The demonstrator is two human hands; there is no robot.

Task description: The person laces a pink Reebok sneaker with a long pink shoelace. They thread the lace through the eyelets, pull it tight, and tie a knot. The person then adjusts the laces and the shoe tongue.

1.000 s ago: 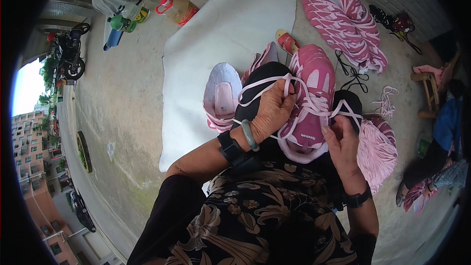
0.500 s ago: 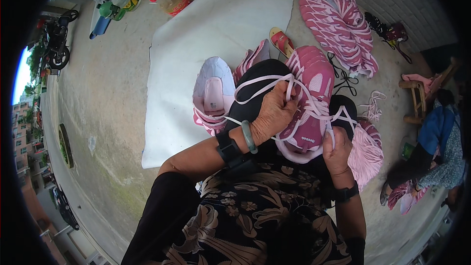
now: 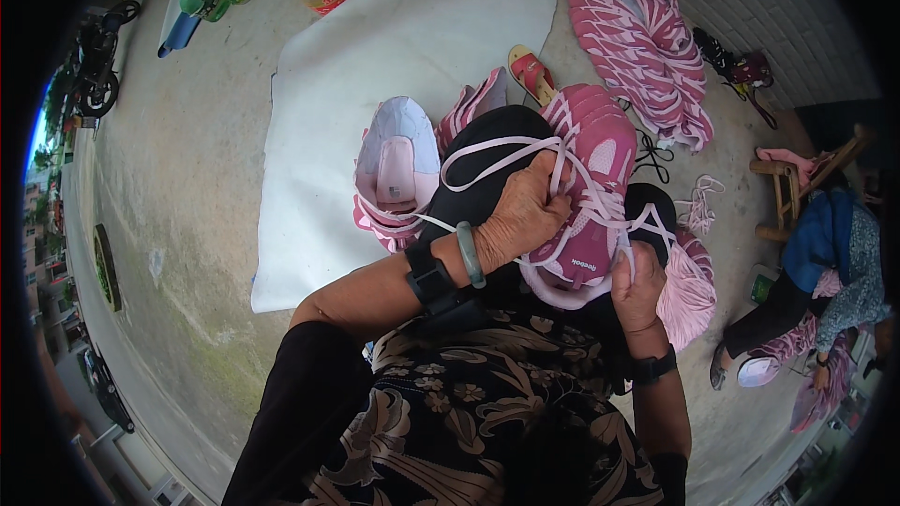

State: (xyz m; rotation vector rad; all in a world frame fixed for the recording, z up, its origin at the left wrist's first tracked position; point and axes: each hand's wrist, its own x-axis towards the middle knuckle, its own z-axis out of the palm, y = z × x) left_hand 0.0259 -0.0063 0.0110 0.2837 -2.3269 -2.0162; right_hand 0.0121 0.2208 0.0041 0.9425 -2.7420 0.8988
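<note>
Left hand (image 3: 525, 215) slid further over the pink shoe (image 3: 586, 197), pinching lace (image 3: 497, 155); right hand (image 3: 637, 281) grips the lace end — keep it taut.

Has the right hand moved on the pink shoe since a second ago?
Cannot tell. The right hand grips lace at the pink shoe's lower right, as before; the head camera shifted against the white sheet, masking small moves.

Soft, even daylight — sharp centre, fisheye bending and dark rim.
</note>
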